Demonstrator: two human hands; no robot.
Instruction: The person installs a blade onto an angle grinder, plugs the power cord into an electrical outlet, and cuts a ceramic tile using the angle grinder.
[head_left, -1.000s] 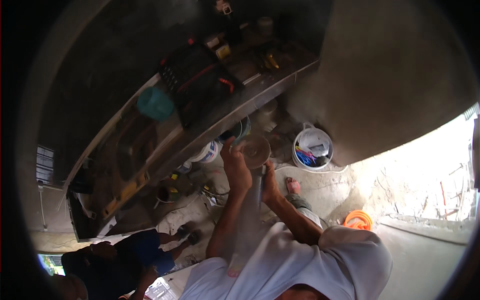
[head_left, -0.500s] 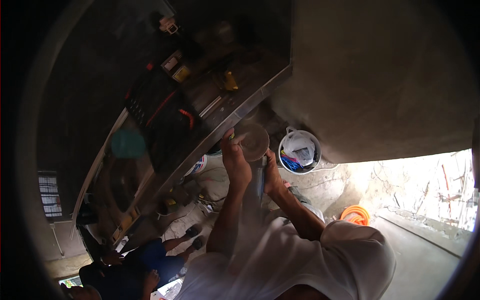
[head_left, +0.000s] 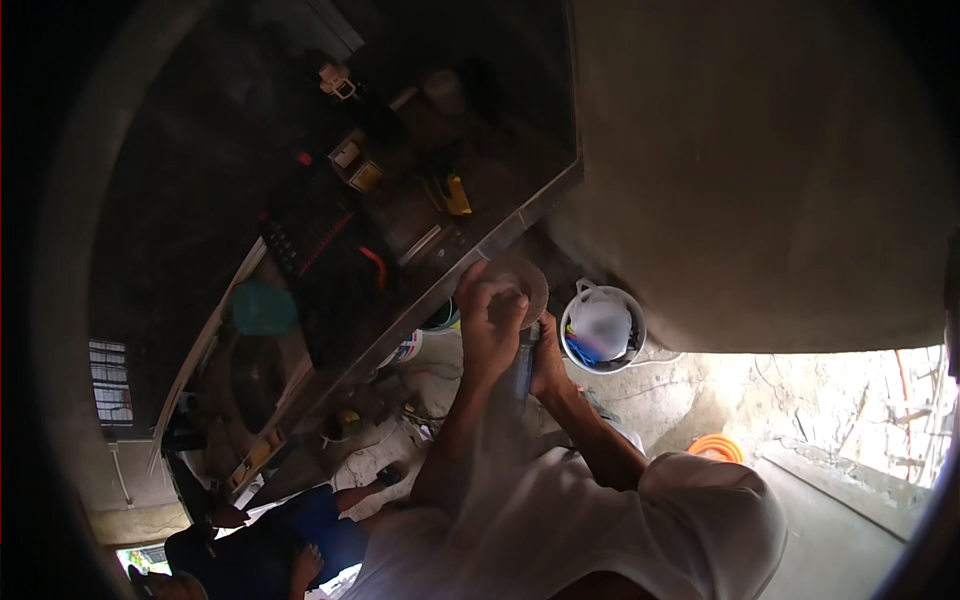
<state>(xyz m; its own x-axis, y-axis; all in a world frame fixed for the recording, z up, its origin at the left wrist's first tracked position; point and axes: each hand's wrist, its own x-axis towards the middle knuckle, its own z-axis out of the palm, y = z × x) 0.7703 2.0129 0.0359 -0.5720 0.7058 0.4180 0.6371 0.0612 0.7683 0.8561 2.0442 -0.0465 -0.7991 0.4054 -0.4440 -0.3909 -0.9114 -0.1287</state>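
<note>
In front of my chest I hold what looks like an angle grinder, with a bluish-grey elongated body and a round, brownish disc facing up. My left hand is closed at the disc's left side, its fingers curled over the middle, where a small part is hidden beneath them. Around the upper end of the body, just below the disc, my right hand is closed. The disc's edge stands close to the front edge of a dark workbench.
On the bench are a black tool case, a yellow tool and a small box. A white bucket holding a plastic bag stands right of my hands. An orange coiled hose lies farther right. Another person sits at lower left.
My left fingers have moved from the disc's left edge in over its middle, with the thumb curled across. The bench and bucket appear slightly lower in the picture.
</note>
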